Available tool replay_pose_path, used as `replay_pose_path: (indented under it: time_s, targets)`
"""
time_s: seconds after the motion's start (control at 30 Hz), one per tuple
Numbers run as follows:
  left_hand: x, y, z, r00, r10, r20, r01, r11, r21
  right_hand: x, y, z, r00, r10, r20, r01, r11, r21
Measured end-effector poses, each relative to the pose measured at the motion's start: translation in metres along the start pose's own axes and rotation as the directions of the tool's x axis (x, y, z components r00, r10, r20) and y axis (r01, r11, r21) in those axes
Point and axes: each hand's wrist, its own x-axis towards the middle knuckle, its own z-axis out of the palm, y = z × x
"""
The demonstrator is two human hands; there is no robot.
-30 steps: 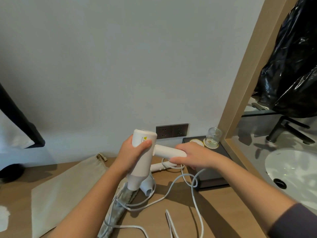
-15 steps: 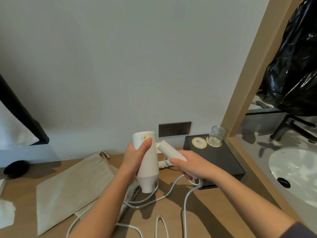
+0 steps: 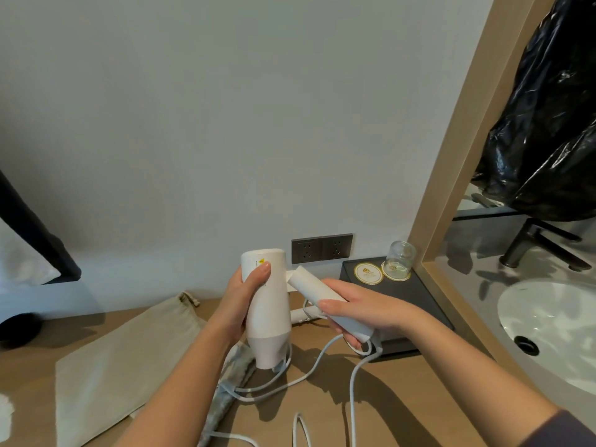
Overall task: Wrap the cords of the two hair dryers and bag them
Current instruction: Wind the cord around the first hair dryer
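There are two hands (image 3: 240,304) (image 3: 358,306), two hair dryers (image 3: 267,317) (image 3: 301,315), one beige bag (image 3: 129,356), two round coasters (image 3: 368,273) (image 3: 391,278), one glass (image 3: 400,257) and one sink (image 3: 548,321).

The left hand (image 3: 238,306) grips the white plastic hair dryer barrel (image 3: 269,321), thumb laid across its upper front; the right hand (image 3: 364,308) curls round the white cylindrical handle (image 3: 309,287), forearms converging.

In my left hand (image 3: 238,304): white matt smooth-plastic hair dryer (image 3: 267,317). Beige coarse-cloth drawstring bag (image 3: 122,359). Brown matt wood-grain tabletop (image 3: 403,398). Clear glossy glass tumbler (image 3: 400,258).
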Motion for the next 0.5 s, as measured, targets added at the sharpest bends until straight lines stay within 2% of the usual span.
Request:
replay_pose_path:
  time_s: [0.07, 0.27, 0.5]
  targets:
    - [0.001, 0.002, -0.001, 1.000, 0.001, 0.008, -0.001, 1.000, -0.007, -0.001, -0.001, 0.000, 1.000, 0.011, -0.010, -0.011, 1.000, 0.016]
    - [0.006, 0.001, 0.005, 0.996, 0.027, -0.080, -0.033, 0.997, -0.068, 0.005, -0.001, 0.013, 0.963, -0.052, -0.264, 0.041, 0.998, -0.047]
    - [0.009, -0.001, 0.005, 0.993, 0.016, -0.114, -0.027, 0.995, -0.093, 0.005, -0.001, 0.020, 0.947, -0.074, -0.314, 0.058, 0.997, -0.059]
